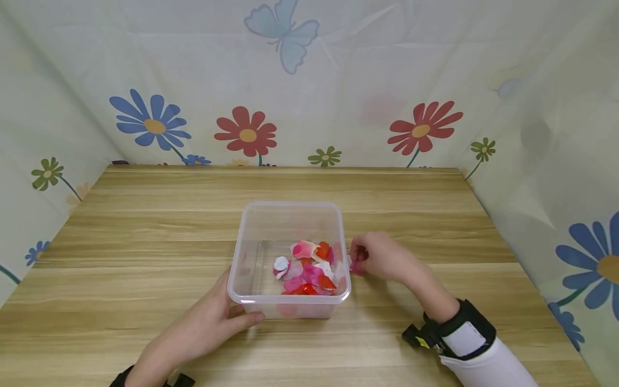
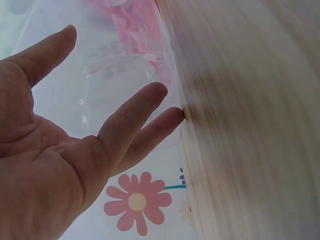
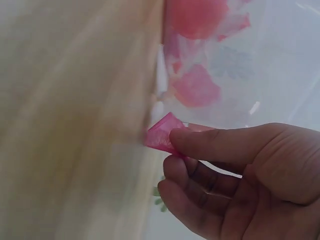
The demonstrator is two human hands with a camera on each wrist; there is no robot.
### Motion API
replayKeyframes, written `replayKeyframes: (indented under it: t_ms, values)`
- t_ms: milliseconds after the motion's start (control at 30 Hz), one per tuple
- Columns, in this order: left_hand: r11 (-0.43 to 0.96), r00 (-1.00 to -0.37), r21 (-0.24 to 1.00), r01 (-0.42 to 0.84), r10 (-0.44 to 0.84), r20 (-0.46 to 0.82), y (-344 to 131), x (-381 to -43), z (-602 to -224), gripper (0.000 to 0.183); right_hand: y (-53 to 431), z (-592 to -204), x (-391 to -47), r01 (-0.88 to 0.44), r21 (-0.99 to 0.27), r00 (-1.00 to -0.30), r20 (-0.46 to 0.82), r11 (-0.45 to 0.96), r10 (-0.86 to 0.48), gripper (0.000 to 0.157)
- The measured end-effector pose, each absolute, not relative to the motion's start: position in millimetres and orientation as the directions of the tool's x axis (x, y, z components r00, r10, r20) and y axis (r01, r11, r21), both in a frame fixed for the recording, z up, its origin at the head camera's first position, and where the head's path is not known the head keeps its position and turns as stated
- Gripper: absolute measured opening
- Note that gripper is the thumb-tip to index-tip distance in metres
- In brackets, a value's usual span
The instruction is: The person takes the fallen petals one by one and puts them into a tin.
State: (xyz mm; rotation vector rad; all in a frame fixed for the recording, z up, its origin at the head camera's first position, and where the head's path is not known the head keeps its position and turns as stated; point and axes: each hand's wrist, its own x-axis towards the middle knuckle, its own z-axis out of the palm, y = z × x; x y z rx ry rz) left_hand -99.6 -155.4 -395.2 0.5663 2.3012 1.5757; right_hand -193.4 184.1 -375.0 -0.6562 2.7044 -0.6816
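Observation:
A clear plastic box (image 1: 289, 299) stands on the wooden table with pink, red and white flower petals (image 1: 311, 274) heaped toward its right side. At the box's left front corner is my left hand (image 1: 205, 325), its thumb along the front wall; the left wrist view shows the fingers spread and fairly straight beside the clear wall. Just outside the right wall, my right hand (image 1: 387, 257) pinches a pink petal (image 3: 162, 136) between thumb and fingers, low and close to the tabletop.
The wooden table (image 1: 169, 215) reaches back to a white curtain (image 1: 338, 70) printed with flowers and a butterfly, which also hangs along both sides. A black wrist strap (image 1: 466, 328) is on the right forearm, over a white sleeve (image 1: 488, 365).

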Motion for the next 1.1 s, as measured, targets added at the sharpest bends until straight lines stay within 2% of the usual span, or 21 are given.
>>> replayKeyframes:
  t_ms: [233, 533, 767, 1100]
  values:
    - [0.32, -0.878, 0.934, 0.155, 0.478, -0.018, -155.4, -99.4, -394.9, 0.095, 189.7, -352.9, -189.4, -0.368, -0.538, -0.872, -0.084, 0.758, -0.482, 0.012]
    - [0.308, -0.877, 0.939, 0.155, 0.48, -0.013, -153.8, -98.9, -394.5, 0.097, 189.1, -335.5, -180.3, -0.456, -0.558, -0.887, 0.222, 0.694, -0.404, 0.016]
    - [0.302, -0.872, 0.938, 0.167, 0.489, -0.003, -153.7, -98.7, -394.9, 0.096, 182.1, -327.6, -170.6, -0.567, -0.601, -0.823, 0.444, 0.563, -0.354, 0.02]
    - [0.328, -0.874, 0.928, 0.178, 0.486, -0.004, -154.9, -98.4, -393.3, 0.093, 167.9, -324.2, -161.2, -0.736, -0.608, -0.67, 0.593, 0.297, -0.446, 0.03]
